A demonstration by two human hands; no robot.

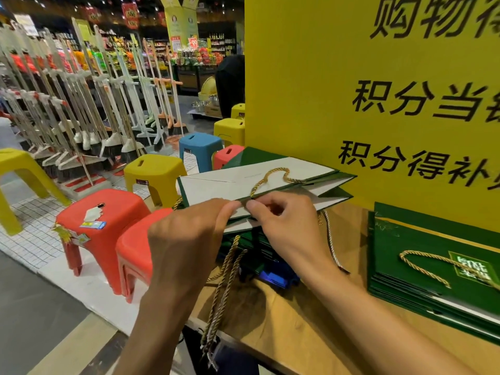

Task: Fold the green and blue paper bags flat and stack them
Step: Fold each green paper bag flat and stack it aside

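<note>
A green paper bag (230, 185) with a white inside lies open on its side at the middle of the wooden table (284, 320), its gold rope handle (270, 177) looped over the mouth. My left hand (189, 239) and my right hand (286, 226) both pinch the bag's near top rim, fingertips almost touching. Under the bag lie more unfolded bags, green ones and a blue bag (276, 277), with rope handles (221, 288) hanging over the table edge. A stack of flat-folded green bags (433, 274) sits at the right.
A big yellow sign board (351, 77) stands upright behind the bags. Left of the table are red stools (108, 220), yellow stools (154, 171) and a blue stool (200, 147). A rack of brooms (81, 104) lines the aisle.
</note>
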